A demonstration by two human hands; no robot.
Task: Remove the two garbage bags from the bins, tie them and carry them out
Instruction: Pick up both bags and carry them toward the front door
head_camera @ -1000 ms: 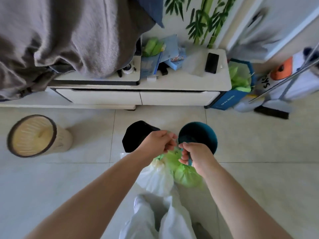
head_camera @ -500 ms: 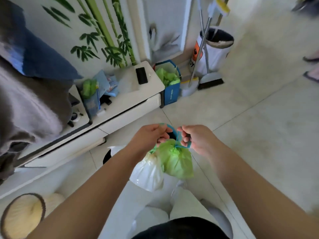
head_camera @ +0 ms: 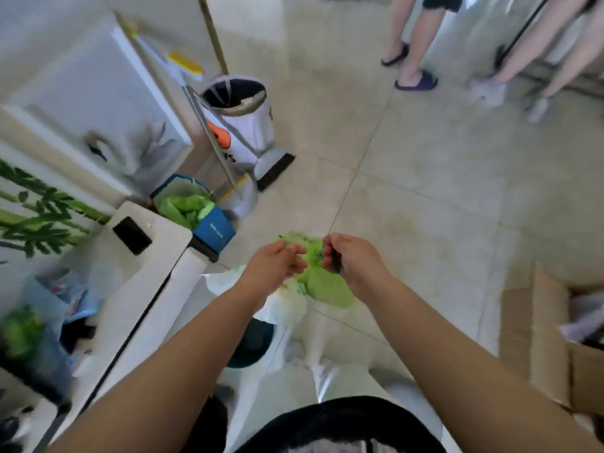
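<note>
Both bags are out of the bins: green bag [head_camera: 322, 282] and white bag [head_camera: 284, 305] hang together in the air in front of the person, above the floor [head_camera: 425, 191], just off the right end of the white counter [head_camera: 153, 256]; tying looks mid-way, carrying out not yet done. Left hand [head_camera: 274, 266] and right hand [head_camera: 351, 259] are raised side by side, forearms converging. Each grip is pinched narrow on the green bag's neck; a dark strip shows in the right one.

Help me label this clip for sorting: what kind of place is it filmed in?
Probably a lived-in home room, perhaps a living room: pale tiled floor, a low white cabinet with a phone on it, a broom and dustpan by a lined bin, and bamboo wall art.
</note>
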